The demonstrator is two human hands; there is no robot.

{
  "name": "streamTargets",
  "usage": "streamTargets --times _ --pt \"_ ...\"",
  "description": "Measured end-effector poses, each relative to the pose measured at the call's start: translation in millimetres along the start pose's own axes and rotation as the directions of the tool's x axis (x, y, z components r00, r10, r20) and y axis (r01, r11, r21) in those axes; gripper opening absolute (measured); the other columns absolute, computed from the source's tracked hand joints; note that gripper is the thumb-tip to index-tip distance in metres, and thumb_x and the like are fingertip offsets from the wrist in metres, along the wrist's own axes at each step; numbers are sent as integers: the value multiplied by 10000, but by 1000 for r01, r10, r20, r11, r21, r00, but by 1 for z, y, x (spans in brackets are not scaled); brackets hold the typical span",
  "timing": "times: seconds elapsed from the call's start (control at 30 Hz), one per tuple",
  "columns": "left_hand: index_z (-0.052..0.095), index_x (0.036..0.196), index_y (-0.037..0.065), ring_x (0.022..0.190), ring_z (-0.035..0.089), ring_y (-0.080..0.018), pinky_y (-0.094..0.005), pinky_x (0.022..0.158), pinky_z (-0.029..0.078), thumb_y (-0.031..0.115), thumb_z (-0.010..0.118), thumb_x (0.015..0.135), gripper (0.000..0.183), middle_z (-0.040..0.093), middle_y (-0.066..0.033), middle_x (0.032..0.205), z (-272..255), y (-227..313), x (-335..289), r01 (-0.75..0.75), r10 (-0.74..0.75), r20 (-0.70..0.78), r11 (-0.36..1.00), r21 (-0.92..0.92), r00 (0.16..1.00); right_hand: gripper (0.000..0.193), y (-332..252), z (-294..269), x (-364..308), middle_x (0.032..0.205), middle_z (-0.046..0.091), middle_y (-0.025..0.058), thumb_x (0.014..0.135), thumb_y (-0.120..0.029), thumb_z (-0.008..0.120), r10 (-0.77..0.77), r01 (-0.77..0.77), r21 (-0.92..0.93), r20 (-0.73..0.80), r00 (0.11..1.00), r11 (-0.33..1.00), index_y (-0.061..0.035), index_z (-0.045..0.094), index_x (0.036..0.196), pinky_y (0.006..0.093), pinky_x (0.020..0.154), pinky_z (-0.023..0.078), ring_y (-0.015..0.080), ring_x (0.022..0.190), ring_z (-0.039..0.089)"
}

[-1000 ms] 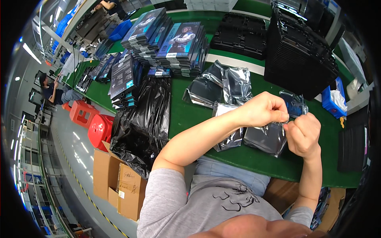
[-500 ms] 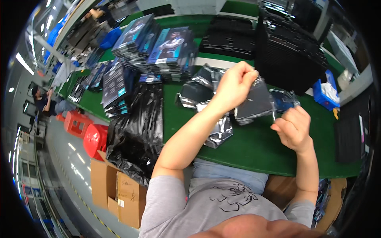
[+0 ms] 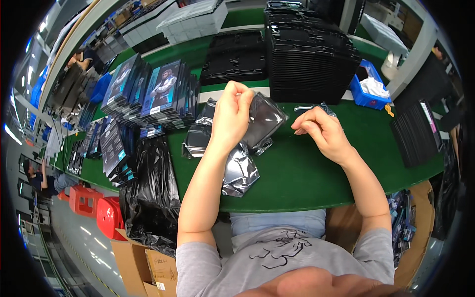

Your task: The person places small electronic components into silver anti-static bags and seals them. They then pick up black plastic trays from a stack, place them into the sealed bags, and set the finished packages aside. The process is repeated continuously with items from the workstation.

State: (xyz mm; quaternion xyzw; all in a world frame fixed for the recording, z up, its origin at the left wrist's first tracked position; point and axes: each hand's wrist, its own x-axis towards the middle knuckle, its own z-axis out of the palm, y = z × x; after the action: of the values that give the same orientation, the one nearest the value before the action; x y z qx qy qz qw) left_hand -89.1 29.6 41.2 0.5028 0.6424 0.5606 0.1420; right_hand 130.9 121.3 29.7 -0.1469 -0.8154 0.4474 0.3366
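Note:
My left hand [image 3: 232, 116] is closed on the top edge of a flat dark item in a shiny plastic bag [image 3: 266, 123], which hangs tilted over the green table. Apart from that bag, to its right, my right hand [image 3: 322, 134] has its fingers curled together. Something thin may show at its fingertips, too small to name. Just behind the right hand lies a small dark item in clear plastic [image 3: 324, 109], partly hidden. Beneath and beside my left hand are other bagged dark items [image 3: 200, 134] and a crumpled silvery-black bag [image 3: 241, 171].
Stacked printed boxes [image 3: 163, 94] stand at the left, beside a black plastic sheet [image 3: 156, 171] draped over the table edge. Black trays [image 3: 311, 64] are piled at the back. A blue bin [image 3: 368, 91] and upright black panels [image 3: 415, 136] are at the right. Red stools [image 3: 109, 215] stand lower left.
The whole view has shifted. My right hand has come away from the bag's edge and its fingers have turned inward. The bagged item, still in my left hand, now hangs more tilted.

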Motion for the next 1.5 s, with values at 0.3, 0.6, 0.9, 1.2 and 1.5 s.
streamTargets --times 0.3,0.6,0.9,1.2,1.5 --pt "535 959 18 707 569 -36 -187 628 451 26 613 950 79 656 -25 781 4 -6 -4 57 -38 111 982 -177 993 206 22 2 1 814 660 116 873 -164 693 76 -22 -345 143 987 939 -62 737 1047 370 661 519 260 730 661" --pt "578 940 23 711 601 -57 -211 655 482 54 679 904 111 664 -20 786 8 -1 -10 10 -7 124 1000 -23 992 150 11 9 2 819 660 37 802 -233 748 293 -127 -628 168 941 768 -102 692 848 382 639 513 256 772 671" --pt "589 924 14 662 639 -115 -245 611 482 65 709 875 139 692 -75 754 20 9 -20 -168 133 169 962 215 977 57 12 9 1 794 566 36 858 -38 690 -88 80 -153 -50 995 985 -10 684 907 268 562 431 115 622 534" --pt "606 869 43 666 674 -206 -309 578 496 121 741 844 158 687 -80 768 27 18 -28 -390 330 233 870 302 915 158 13 7 1 807 572 63 827 -64 729 -2 21 -175 106 994 984 37 640 911 284 602 467 133 660 568" --pt "583 924 53 649 685 -267 -329 576 499 150 710 874 168 693 -94 730 19 15 -21 -302 233 217 873 383 948 115 17 -2 4 762 560 -1 937 -134 617 239 -235 44 -115 964 971 -25 578 948 254 625 421 71 689 505"
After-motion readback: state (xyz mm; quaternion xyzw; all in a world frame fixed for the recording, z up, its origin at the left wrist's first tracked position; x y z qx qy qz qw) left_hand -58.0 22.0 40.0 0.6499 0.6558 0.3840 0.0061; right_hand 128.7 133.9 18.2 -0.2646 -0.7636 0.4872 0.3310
